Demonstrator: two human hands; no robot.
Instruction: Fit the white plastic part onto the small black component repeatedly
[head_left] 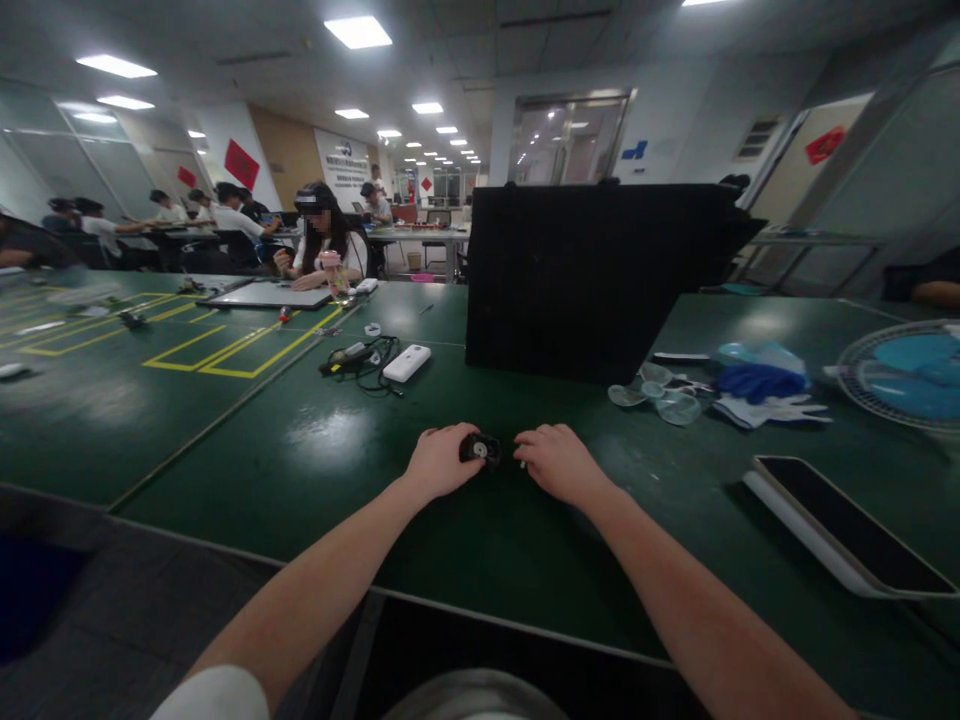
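Note:
A small black round part (pixel 481 449) with a pale centre sits on the dark green table (pixel 315 440), between both my hands. My left hand (pixel 439 460) is curled around its left side, fingers closed on it. My right hand (pixel 555 460) rests just to its right with fingers bent down toward the part; whether they grip it is hidden.
A tall black panel (pixel 577 280) stands behind the hands. A white power bank with black cables (pixel 390 362) lies at the left, clear plastic pieces and blue and white gloves (pixel 750 392) at the right, a phone (pixel 847 520) near the right edge. Other people sit at far tables.

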